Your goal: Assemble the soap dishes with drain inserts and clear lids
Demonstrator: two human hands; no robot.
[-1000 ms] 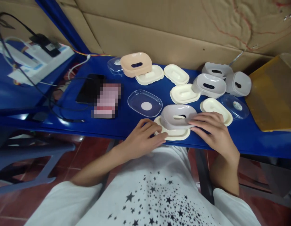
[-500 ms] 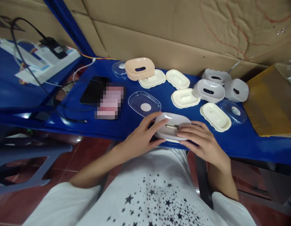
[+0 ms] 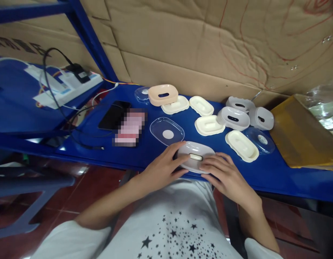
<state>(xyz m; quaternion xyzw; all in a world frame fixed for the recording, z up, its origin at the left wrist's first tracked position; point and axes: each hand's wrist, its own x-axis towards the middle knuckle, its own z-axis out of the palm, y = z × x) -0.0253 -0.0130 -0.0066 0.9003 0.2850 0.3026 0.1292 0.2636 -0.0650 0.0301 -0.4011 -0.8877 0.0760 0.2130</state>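
Observation:
Both hands hold a pale grey oval dish (image 3: 196, 148) at the table's front edge. My left hand (image 3: 166, 166) grips its left end, thumb and fingers around the rim. On the right end lie the fingers of my right hand (image 3: 223, 172). A cream piece shows through the slot in the dish's middle. Behind it, a clear oval lid (image 3: 167, 124) with a round white sticker lies flat. Cream trays (image 3: 209, 125) (image 3: 242, 145) and grey dishes (image 3: 233, 118) are spread to the right and behind. A peach dish (image 3: 163, 94) rests partly on another cream tray (image 3: 176, 105).
A black phone (image 3: 114, 114) and a blurred pink item (image 3: 130, 127) lie left on the blue table (image 3: 139, 156). Farther left are a power strip (image 3: 66, 94) and cables. A taped box (image 3: 304, 135) stands right. Cardboard (image 3: 182, 46) lines the back.
The camera view has shifted, so the table sits lower in the picture. The cream rim below the grey dish's front edge no longer shows. Both hands keep their hold on the dish.

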